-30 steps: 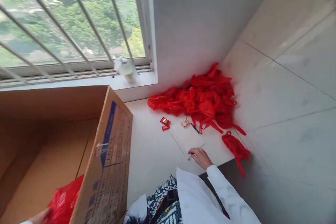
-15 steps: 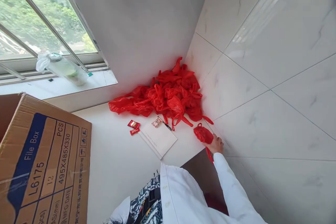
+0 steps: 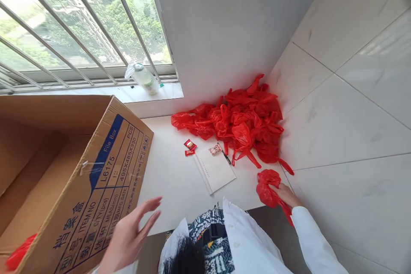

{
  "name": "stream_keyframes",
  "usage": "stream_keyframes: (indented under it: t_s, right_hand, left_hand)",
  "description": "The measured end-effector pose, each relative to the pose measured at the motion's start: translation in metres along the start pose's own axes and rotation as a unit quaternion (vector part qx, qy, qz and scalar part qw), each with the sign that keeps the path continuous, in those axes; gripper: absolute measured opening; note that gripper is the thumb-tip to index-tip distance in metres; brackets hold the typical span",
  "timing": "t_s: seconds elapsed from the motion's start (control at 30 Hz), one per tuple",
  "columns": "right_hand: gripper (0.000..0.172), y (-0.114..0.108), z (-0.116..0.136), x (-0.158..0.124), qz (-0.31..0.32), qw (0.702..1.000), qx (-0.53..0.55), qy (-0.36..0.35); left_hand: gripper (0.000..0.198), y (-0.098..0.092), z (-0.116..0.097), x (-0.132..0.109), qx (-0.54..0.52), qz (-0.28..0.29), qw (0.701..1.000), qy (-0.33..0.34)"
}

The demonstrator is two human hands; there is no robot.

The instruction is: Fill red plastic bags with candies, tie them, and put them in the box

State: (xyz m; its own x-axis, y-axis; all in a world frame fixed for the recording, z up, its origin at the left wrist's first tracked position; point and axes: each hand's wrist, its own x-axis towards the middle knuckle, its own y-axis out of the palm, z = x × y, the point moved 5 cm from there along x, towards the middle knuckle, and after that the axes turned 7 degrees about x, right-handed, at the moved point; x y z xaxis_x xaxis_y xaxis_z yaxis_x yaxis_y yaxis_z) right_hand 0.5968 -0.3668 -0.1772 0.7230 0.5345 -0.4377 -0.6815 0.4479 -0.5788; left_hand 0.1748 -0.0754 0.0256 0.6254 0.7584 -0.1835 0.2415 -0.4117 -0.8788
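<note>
Your right hand (image 3: 287, 194) grips a red bag (image 3: 268, 187) right of the notebook (image 3: 215, 168); your left hand (image 3: 130, 234) hangs open beside the box (image 3: 105, 180)

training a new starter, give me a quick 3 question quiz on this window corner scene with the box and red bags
1. True or false: the right hand grips a red bag at the table edge.
2. Which is nearest the open left hand? A) the cardboard box B) the pile of red bags C) the bottle
3. What lies between the box and the pile, beside the small red packets?

Key: 1 true. 2 A. 3 a white notebook.
</note>
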Motion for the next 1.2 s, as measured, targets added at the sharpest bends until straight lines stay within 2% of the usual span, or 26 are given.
stream_keyframes:
  t_s: [0.07,0.13,0.2,0.27,0.33,0.43,0.5,0.6,0.7,0.73,0.8,0.87,0.9,0.93,0.97,1.03,1.2]
  right_hand:
    - [0.041,0.038,0.043,-0.015,0.128,0.982,0.136,0.032]
    - [0.046,0.083,0.096,-0.030,0.214,0.939,0.267,0.029]
    - [0.047,0.134,0.147,-0.040,0.274,0.894,0.355,0.013]
    - [0.046,0.186,0.184,-0.045,0.298,0.858,0.418,0.020]
    - [0.046,0.236,0.205,-0.046,0.290,0.843,0.451,0.040]
    - [0.037,0.301,0.207,-0.048,0.278,0.870,0.392,0.108]
    - [0.028,0.328,0.196,-0.053,0.272,0.892,0.330,0.151]
    - [0.018,0.338,0.180,-0.059,0.227,0.922,0.270,0.161]
    - [0.020,0.323,0.181,-0.057,0.142,0.957,0.226,0.115]
    - [0.022,0.316,0.189,-0.054,0.113,0.971,0.201,0.070]
    - [0.028,0.307,0.215,-0.047,0.069,0.989,0.109,-0.078]
    - [0.035,0.312,0.246,-0.042,0.063,0.967,-0.029,-0.243]
    - [0.038,0.320,0.257,-0.040,0.076,0.945,-0.098,-0.302]
    - [0.039,0.328,0.264,-0.037,0.091,0.927,-0.152,-0.331]
    - [0.039,0.336,0.268,-0.034,0.103,0.915,-0.194,-0.338]
    - [0.034,0.346,0.268,-0.027,0.103,0.912,-0.239,-0.318]
    - [0.017,0.344,0.248,-0.028,0.052,0.943,-0.214,-0.250]
  left_hand:
    - [0.025,0.025,-0.012,0.030,-0.021,0.045,0.998,0.041]
    - [0.022,0.046,-0.020,0.056,-0.016,0.084,0.994,0.075]
    - [0.019,0.058,-0.021,0.074,-0.021,0.111,0.988,0.101]
    - [0.017,0.064,-0.011,0.085,-0.031,0.112,0.988,0.106]
    - [0.017,0.067,0.009,0.092,-0.028,0.092,0.992,0.082]
    - [0.018,0.077,0.047,0.096,0.006,0.082,0.996,0.014]
    - [0.019,0.087,0.070,0.097,0.028,0.093,0.995,-0.019]
    - [0.024,0.102,0.094,0.100,0.047,0.105,0.993,-0.037]
    - [0.031,0.117,0.105,0.110,0.062,0.109,0.991,-0.043]
    - [0.034,0.123,0.106,0.115,0.067,0.109,0.991,-0.041]
    - [0.043,0.135,0.106,0.126,0.077,0.111,0.990,-0.036]
    - [0.053,0.147,0.105,0.136,0.086,0.116,0.989,-0.033]
    - [0.055,0.152,0.106,0.139,0.089,0.116,0.989,-0.033]
    - [0.055,0.156,0.107,0.142,0.091,0.115,0.989,-0.034]
    - [0.052,0.159,0.110,0.143,0.091,0.113,0.989,-0.035]
    - [0.041,0.163,0.118,0.143,0.085,0.103,0.990,-0.036]
    - [0.013,0.159,0.143,0.137,0.042,0.058,0.996,-0.052]
